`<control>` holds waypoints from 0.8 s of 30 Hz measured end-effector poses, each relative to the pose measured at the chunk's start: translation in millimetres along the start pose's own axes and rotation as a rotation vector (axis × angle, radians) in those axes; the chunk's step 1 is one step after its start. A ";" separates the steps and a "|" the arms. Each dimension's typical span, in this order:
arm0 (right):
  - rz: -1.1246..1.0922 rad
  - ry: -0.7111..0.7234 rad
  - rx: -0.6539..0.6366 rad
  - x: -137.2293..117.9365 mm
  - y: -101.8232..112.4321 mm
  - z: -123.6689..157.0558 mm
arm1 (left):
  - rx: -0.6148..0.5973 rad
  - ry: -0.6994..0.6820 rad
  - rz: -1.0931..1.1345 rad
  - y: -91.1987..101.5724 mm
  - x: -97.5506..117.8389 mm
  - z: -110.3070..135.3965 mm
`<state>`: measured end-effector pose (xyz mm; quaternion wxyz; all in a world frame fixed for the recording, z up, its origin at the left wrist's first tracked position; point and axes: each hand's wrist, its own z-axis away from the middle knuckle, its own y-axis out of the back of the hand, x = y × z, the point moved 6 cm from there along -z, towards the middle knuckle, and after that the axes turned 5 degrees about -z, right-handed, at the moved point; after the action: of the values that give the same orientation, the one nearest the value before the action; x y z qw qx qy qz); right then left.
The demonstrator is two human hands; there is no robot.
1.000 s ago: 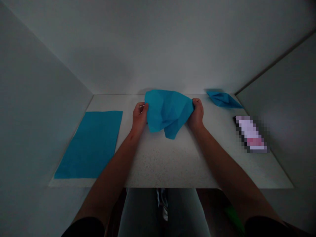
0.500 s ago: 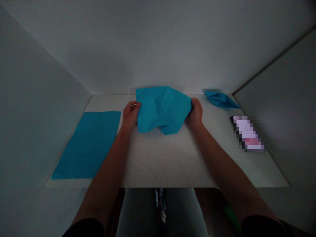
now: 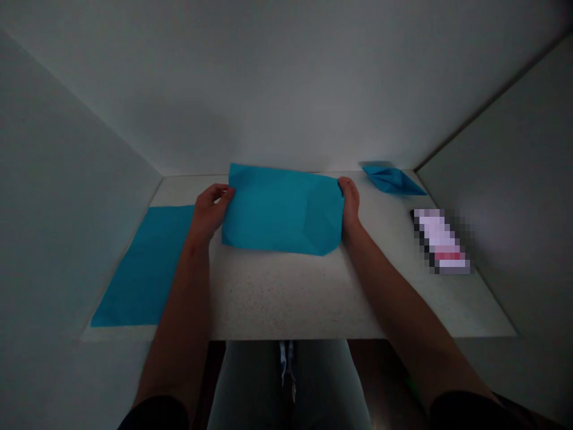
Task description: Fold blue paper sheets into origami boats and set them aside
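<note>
A creased blue paper sheet [image 3: 282,209] is stretched nearly flat just above the middle of the white table [image 3: 290,292]. My left hand [image 3: 208,209] pinches its left edge near the upper corner. My right hand [image 3: 350,203] grips its right edge, thumb on top. Both forearms reach in from the near side. The sheet shows fold lines toward its lower right corner.
A flat blue sheet [image 3: 143,269] lies on the table's left side, partly under my left forearm. A folded blue paper boat [image 3: 391,179] sits at the back right. A blurred phone-like object [image 3: 441,242] lies on the right. Walls close in the table on three sides.
The crumpled, hanging paper has been pulled open into a wide, nearly flat sheet. My left hand moved left, the right stayed close to where it was.
</note>
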<state>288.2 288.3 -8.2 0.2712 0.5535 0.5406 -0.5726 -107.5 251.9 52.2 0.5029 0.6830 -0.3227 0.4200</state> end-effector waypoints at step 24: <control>0.011 0.038 -0.200 -11.6 -33.7 7.8 | 0.443 0.479 -0.330 216.5 -81.9 237.4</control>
<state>257.8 286.9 11.7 0.3181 0.5374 0.5970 -0.5035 -271.2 -36.0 35.1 0.4652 0.7005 0.0176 0.5408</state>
